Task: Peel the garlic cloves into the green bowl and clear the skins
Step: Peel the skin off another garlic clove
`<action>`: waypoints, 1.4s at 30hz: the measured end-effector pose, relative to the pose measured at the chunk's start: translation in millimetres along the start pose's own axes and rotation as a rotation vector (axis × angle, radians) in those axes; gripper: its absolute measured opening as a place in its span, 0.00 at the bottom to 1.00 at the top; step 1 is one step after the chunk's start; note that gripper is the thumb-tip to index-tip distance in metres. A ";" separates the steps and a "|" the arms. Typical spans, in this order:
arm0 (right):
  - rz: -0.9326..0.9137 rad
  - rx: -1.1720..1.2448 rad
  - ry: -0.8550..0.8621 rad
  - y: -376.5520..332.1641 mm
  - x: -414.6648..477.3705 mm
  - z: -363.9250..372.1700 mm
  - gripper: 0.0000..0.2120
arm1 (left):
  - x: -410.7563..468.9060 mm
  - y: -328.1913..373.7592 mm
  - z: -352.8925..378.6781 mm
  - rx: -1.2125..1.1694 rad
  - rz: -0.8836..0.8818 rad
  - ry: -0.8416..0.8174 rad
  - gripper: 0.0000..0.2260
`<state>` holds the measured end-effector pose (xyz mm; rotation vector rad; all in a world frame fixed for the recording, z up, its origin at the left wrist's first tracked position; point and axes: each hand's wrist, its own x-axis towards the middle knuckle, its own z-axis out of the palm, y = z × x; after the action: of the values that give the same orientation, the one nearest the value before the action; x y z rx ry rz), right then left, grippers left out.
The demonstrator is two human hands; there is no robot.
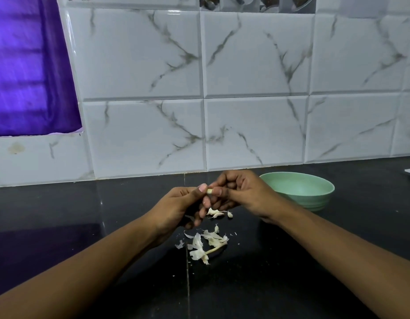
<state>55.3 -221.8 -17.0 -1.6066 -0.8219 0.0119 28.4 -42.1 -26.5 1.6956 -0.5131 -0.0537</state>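
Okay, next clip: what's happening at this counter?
A person is peeling garlic by hand. The left hand and the right hand pinch one small garlic clove between their fingertips above the black counter. A heap of papery skins lies on the counter just below, with a few more bits nearer the hands. The green bowl sits to the right; its bottom is hidden from this angle.

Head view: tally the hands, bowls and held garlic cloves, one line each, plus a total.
Hands: 2 (left hand, right hand)
Bowls: 1 (green bowl)
Held cloves: 1 (garlic clove, pinched between both hands)
Total: 4
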 end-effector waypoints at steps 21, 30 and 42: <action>0.139 0.145 0.002 0.7 -1.4 5.9 0.06 | 1.5 0.8 -1.4 0.289 0.162 0.095 0.18; 0.152 0.219 0.044 0.9 0.1 4.2 0.07 | -0.1 0.7 -10.5 0.084 0.101 -0.003 0.09; 0.150 0.055 0.015 -16.2 -4.9 -11.8 0.09 | 1.1 22.4 -21.8 0.822 0.160 0.093 0.07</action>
<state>49.0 -234.8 -2.3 -1.6115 -0.6825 0.1281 29.6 -24.5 -0.7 2.4294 -0.6466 0.4012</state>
